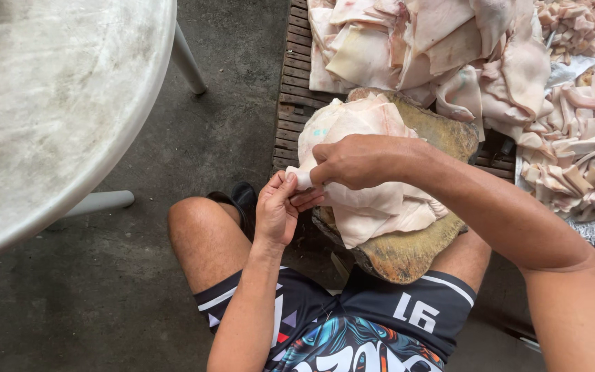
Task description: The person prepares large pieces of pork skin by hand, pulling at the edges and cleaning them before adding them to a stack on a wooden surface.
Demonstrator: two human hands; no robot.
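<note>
A person sits low, seen from above, knees apart in patterned shorts, working on a slab of pale pork skin that lies draped over a worn round wooden chopping block in front of the lap. Both hands meet at the slab's near left corner. The left hand has its grip closed, thumb and fingertips pinching a small white tab of skin at the edge. The right hand reaches across from the right, its grip also closed, fingers curled tightly over the same corner just beside the left hand.

The skin looks wet and fatty, so the pinched corner could slip out of either hand, and a sudden release might jerk the hands apart. The slab overhangs the block's edge and could slide off toward the floor if it is pulled hard.

The block rests partly on a dark slatted wooden pallet. Behind it sits a large heap of more skin pieces, and to the right a pile of cut strips lies on a light sheet. The floor is stained grey concrete. At upper left is a round, scuffed white counter with pale metal legs.
</note>
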